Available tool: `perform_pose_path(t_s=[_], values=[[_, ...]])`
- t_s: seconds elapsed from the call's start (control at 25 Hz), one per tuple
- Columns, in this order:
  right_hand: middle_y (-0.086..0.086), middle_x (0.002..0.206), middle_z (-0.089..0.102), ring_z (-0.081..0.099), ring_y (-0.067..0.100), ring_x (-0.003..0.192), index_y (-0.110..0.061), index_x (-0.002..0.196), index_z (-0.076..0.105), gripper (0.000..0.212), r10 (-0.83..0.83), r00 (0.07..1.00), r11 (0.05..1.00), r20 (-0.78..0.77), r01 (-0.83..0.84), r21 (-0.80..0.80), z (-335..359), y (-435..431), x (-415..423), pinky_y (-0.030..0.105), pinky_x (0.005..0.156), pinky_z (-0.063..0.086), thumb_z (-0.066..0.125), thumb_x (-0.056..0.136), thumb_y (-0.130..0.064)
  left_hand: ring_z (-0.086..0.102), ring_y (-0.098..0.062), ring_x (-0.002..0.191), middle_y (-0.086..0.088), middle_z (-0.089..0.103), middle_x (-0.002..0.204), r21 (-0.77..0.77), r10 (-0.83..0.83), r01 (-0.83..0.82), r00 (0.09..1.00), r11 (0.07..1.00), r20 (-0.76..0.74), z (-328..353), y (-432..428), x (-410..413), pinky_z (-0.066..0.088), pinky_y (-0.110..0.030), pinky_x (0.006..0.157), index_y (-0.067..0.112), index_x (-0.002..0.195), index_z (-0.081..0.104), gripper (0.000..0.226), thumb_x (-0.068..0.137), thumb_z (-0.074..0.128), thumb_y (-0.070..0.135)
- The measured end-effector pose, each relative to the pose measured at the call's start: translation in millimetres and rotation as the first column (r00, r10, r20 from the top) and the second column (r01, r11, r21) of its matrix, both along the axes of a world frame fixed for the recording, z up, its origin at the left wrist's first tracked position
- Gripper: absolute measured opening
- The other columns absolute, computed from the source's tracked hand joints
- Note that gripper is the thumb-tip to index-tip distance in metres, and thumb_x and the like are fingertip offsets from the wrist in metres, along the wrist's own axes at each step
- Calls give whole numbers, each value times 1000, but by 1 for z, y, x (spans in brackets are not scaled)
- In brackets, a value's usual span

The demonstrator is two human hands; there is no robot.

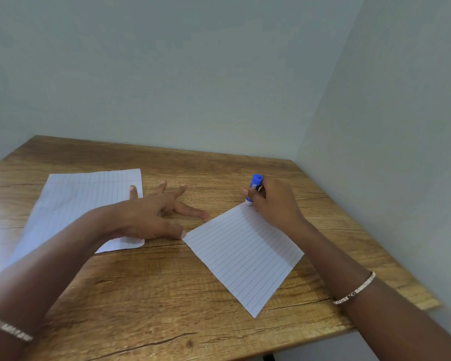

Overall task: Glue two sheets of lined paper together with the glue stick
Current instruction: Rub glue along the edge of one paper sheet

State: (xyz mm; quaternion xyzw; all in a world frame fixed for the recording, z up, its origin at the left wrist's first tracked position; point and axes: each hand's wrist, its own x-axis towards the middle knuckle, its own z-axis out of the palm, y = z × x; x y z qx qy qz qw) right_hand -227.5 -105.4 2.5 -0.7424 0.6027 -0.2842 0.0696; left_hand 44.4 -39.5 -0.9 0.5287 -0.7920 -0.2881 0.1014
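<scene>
Seemingly the gluing step: the right hand (274, 201) grips the glue stick (254, 189) at the far corner of the near sheet (242, 254), the left hand (151, 214) spread wide beside that sheet, the other sheet (84, 204) well left of it; next, judged, strokes across the paper
</scene>
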Motion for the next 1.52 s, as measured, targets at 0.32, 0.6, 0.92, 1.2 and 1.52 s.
perform_pose_path(t_s=[0.32, 0.6, 0.92, 1.2, 1.52], values=[[-3, 86, 75, 69, 3, 72, -15, 103, 62, 22, 21, 948, 982, 317, 40, -186, 16, 28, -2, 15, 66, 49, 53, 103, -35, -15, -12, 153, 18, 7, 167, -46, 23, -25, 999, 999, -26, 2, 2, 0, -27, -67, 109, 74, 123, 47, 54, 87, 69, 41], [-9, 73, 55, 56, 11, 65, -28, 111, 36, 16, 213, 971, 972, -104, -200, 120, -12, 107, 12, 26, 55, 36, 38, 106, -42, 7, -1, 152, 20, 39, 155, -111, 78, -124, 934, 986, -350, 4, 7, -1, -4, -53, 123, 59, 118, 64, 46, 97, 57, 19], [-13, 89, 54, 52, 2, 68, -40, 115, 36, 32, 518, 844, 838, -140, -468, 280, -7, 117, 13, 22, 55, 34, 51, 96, -60, 22, -6, 150, 21, 45, 147, -281, 84, -167, 955, 945, -284, -3, 2, -2, 21, -36, 116, 54, 121, 61, 37, 88, 72, 38], [-6, 108, 75, 69, 5, 106, -21, 123, 62, 25, 473, 811, 830, 343, -541, 134, 15, 74, 3, 31, 92, 52, 50, 105, -33, 2, -18, 156, 9, 15, 167, -264, 123, -98, 989, 959, 82, -7, 2, -10, -8, -64, 119, 56, 146, 31, 92, 62, 57, 83], [13, 82, 75, 72, 21, 74, -2, 94, 69, 44, 346, 881, 913, 322, -396, 102, 3, 47, 61, 39, 73, 58, 59, 98, -45, 1, -19, 156, 10, 16, 168, -247, 155, -132, 985, 960, 74, -13, -3, -8, -11, -65, 118, 48, 153, 11, 114, 54, 55, 85]])
